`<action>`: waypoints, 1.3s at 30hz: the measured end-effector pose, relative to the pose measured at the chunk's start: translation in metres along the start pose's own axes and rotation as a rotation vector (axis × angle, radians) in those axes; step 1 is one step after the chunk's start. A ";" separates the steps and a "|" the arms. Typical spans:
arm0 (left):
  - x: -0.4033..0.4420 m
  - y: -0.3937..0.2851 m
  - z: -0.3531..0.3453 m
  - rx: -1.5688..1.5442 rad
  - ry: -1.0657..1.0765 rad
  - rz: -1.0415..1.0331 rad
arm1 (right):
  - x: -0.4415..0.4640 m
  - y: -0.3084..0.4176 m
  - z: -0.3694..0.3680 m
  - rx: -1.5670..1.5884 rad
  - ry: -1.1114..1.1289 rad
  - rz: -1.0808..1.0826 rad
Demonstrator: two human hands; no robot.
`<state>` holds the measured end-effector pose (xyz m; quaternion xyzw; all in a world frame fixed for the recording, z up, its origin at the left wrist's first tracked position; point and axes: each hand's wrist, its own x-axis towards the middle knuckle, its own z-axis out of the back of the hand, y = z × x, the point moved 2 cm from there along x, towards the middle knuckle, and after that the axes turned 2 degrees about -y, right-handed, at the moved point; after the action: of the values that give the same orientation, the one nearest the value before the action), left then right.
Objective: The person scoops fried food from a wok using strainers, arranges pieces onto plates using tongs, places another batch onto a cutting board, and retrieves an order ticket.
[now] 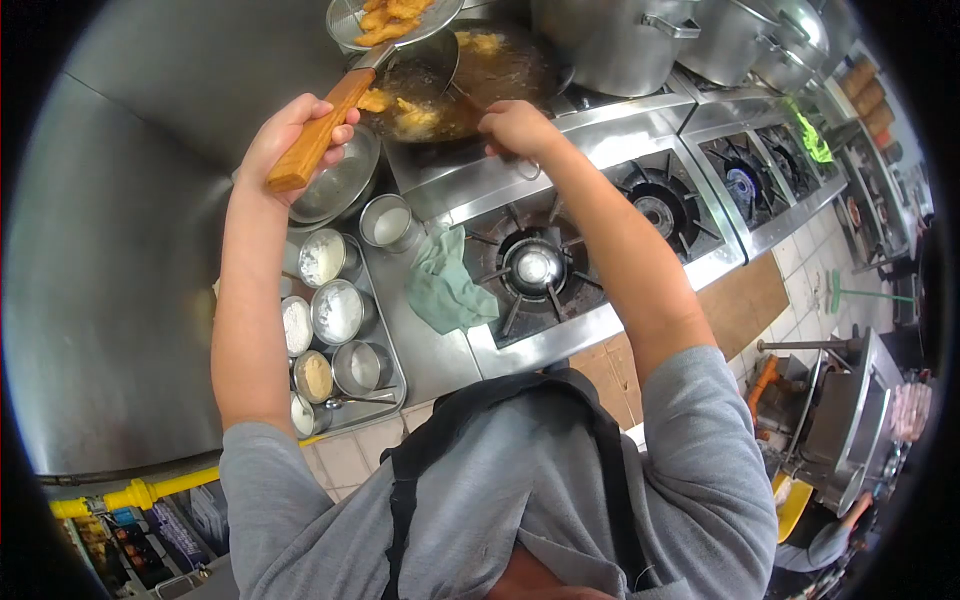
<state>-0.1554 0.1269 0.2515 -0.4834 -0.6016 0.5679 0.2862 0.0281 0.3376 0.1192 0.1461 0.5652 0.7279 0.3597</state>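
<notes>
Head view: outstretched hands (283, 138) (522, 130), left gripping wooden handle (318, 142).

My head feed shows the left hand (280, 135) gripping the wooden handle (312, 152) of a mesh strainer (346, 22) bearing fried pieces (390, 18). The right hand (518, 130) holds a utensil (466, 97) at the far oil pan (530, 65). A green cloth (450, 282) lies left of the near burner (534, 264).

We are seeing a steel tabletop (432, 362) meeting a gas stove (540, 343). A tray (392, 335) of metal containers (340, 310) is resting on the tabletop, a metal cup (387, 222) is standing just beside it, and a crumpled green cloth (448, 282) is lapping onto the stove, where a wide pan (545, 70) and pots (605, 48) are sitting.
</notes>
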 end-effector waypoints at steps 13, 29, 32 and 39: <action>-0.003 0.004 0.012 -0.066 0.032 0.019 | 0.006 -0.009 0.053 0.366 0.195 -0.163; -0.007 0.008 0.015 -0.053 -0.011 0.007 | -0.027 0.015 0.066 -0.001 0.096 -0.050; -0.008 0.010 0.017 -0.032 -0.032 -0.010 | -0.012 -0.004 0.065 0.063 0.104 -0.090; -0.002 0.020 0.029 -0.061 -0.044 -0.012 | -0.018 0.001 0.098 0.066 0.071 -0.073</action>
<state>-0.1758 0.1109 0.2270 -0.4755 -0.6278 0.5581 0.2614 0.1011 0.3953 0.1550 0.1111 0.6063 0.7000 0.3607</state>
